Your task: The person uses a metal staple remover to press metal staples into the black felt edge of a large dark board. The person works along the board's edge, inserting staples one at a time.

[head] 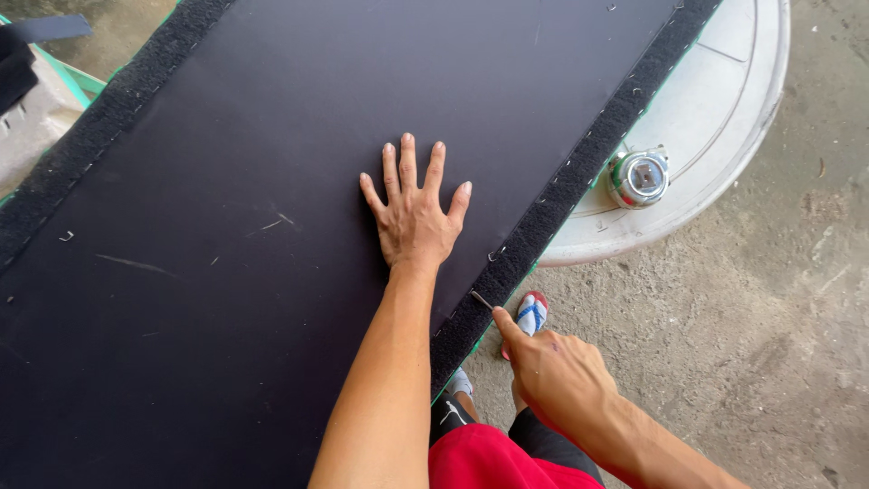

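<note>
black board [272,181], fuzzy black edge strip [561,190], white tub [715,118], red shorts [489,462].

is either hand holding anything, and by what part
The right hand pinches a thin dark metal tool by its near end, tip at the fuzzy strip. The left hand holds nothing, flat on the black board.

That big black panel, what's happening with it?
A person's left hand lies flat, fingers spread, on the large smooth black panel. The right hand holds a thin dark metal tool at the fuzzy black strip stapled along the panel's edge. A round white tub sits beneath.
</note>
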